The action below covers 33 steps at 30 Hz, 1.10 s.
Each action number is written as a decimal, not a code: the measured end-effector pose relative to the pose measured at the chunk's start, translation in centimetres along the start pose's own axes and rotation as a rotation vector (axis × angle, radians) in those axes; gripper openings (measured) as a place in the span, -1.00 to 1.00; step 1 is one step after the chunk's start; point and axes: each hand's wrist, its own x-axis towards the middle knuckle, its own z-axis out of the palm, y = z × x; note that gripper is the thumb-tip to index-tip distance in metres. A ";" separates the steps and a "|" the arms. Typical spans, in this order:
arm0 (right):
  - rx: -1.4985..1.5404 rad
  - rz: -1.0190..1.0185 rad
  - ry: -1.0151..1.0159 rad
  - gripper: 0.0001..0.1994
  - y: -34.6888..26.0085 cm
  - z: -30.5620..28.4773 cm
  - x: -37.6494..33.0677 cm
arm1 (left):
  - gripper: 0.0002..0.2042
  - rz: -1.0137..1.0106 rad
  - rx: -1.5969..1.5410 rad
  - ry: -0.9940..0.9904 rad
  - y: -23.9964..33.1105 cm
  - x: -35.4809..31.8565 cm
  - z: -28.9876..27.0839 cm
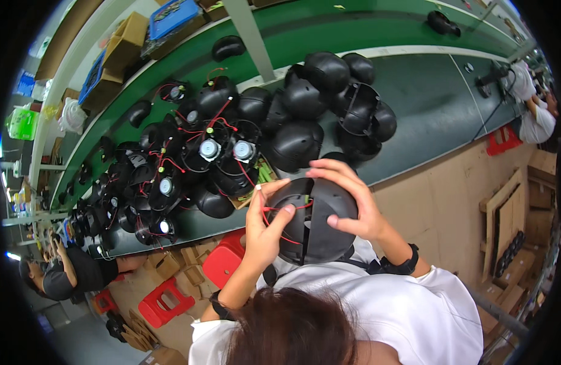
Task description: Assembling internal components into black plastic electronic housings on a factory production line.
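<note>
Between my two hands is a round black plastic housing (334, 210) made of two halves with a narrow gap between them. Red wires (291, 239) come out at the gap, and a small green piece shows inside it. My left hand (265, 228) grips the left half, its thumb lying on the shell beside the wires. Around the right half curl the fingers of my right hand (362, 210), with the thumb pressed on its face. The housing is held in front of my body, just off the bench's near edge.
On the green bench (438, 115) lie several black shells (305, 97) and, to the left, a pile of speaker units (210, 149) with red wires. A small box of green parts (265, 173) sits near the edge. Red stools (164, 302) stand left. Co-workers are at both ends.
</note>
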 end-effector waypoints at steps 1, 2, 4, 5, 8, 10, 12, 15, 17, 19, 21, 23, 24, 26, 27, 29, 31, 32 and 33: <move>-0.017 0.059 0.083 -0.36 1.2 0.1 -0.1 | -0.61 -0.089 -0.111 0.048 -0.6 0.1 -0.8; -0.087 0.172 0.124 -0.37 2.1 0.2 -0.1 | -0.60 -0.086 -0.165 0.118 -1.1 0.2 -1.9; -0.284 0.360 0.089 -0.36 3.9 1.5 0.2 | -0.59 -0.135 -0.336 0.236 -2.1 0.0 -4.6; -0.341 0.438 0.022 -0.35 4.4 2.8 0.8 | -0.60 -0.165 -0.421 0.260 -2.1 -0.3 -6.1; -0.595 0.518 0.026 -0.37 7.1 7.2 2.2 | -0.59 -0.149 -0.487 0.336 -3.0 -0.7 -9.3; -0.820 0.468 0.060 -0.40 9.3 8.1 3.0 | -0.58 -0.176 -0.507 0.395 -3.3 -1.0 -11.1; -1.097 0.416 0.138 -0.47 11.2 8.0 3.4 | -0.58 -0.205 -0.533 0.422 -3.5 -0.9 -12.9; -1.166 0.458 0.056 -0.66 13.6 7.2 2.6 | -0.58 -0.252 -0.584 0.380 -3.5 -0.1 -15.6; -1.082 0.502 0.139 -0.73 12.0 7.9 3.9 | -0.59 -0.274 -0.597 0.369 -3.5 0.7 -18.0; -0.980 0.540 0.193 -0.75 9.0 8.1 6.8 | -0.59 -0.266 -0.581 0.396 -4.1 1.4 -20.6; -0.584 0.548 0.256 -0.73 5.5 7.6 12.4 | -0.59 -0.254 -0.660 0.319 -3.3 2.2 -22.8; -0.420 0.348 0.243 -0.72 3.8 7.6 19.5 | -0.57 -0.265 -0.652 0.319 -3.4 3.3 -24.9; -0.407 0.296 0.195 -0.71 3.8 8.4 23.4 | -0.56 -0.264 -0.674 0.309 -3.3 3.7 -25.9; -0.490 0.210 0.052 -0.66 5.8 10.0 31.2 | -0.53 -0.290 -0.708 0.313 -2.9 4.3 -27.4; -0.609 0.177 -0.015 -0.62 8.2 9.7 34.4 | -0.53 -0.281 -0.702 0.269 -2.3 5.1 -27.5; -0.897 0.269 0.051 -0.50 14.8 8.5 40.7 | -0.52 -0.280 -0.696 0.250 -1.2 6.4 -27.3; -0.972 0.610 0.150 -0.39 18.0 9.5 46.6 | -0.50 -0.231 -0.636 0.290 -1.8 6.8 -28.0; -0.971 0.753 0.199 -0.35 20.0 8.1 48.4 | -0.50 -0.255 -0.645 0.307 -1.0 7.2 -27.7; -0.966 0.860 0.333 -0.39 21.9 7.2 49.6 | -0.50 -0.286 -0.655 0.328 -0.3 7.3 -27.6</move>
